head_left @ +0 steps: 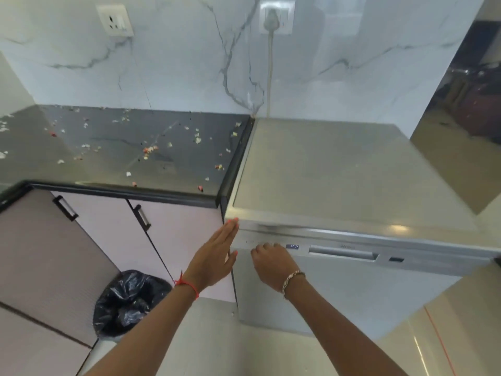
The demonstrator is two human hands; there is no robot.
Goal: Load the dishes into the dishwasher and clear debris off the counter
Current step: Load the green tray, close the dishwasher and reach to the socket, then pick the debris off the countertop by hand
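**A:** Left hand (217,251) is flat, fingers straight, braced against the dishwasher's (352,283) left edge. Right hand (271,263) is curled at the control panel (260,244), gripping nothing I can see.

**B:** Door's closed, display (292,246) lit, no dishes in sight. I'd say loading looks finished.

**A:** Not the cleanup, though. Debris (149,151) litters the dark table (122,189) just left of the machine, with the bin (130,299) waiting below.

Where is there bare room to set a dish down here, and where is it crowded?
Free: the dishwasher top, bare between the counter edge, the back wall and its own front lip. Crowded: the counter, with debris scattered over most of it, leaving only small gaps.
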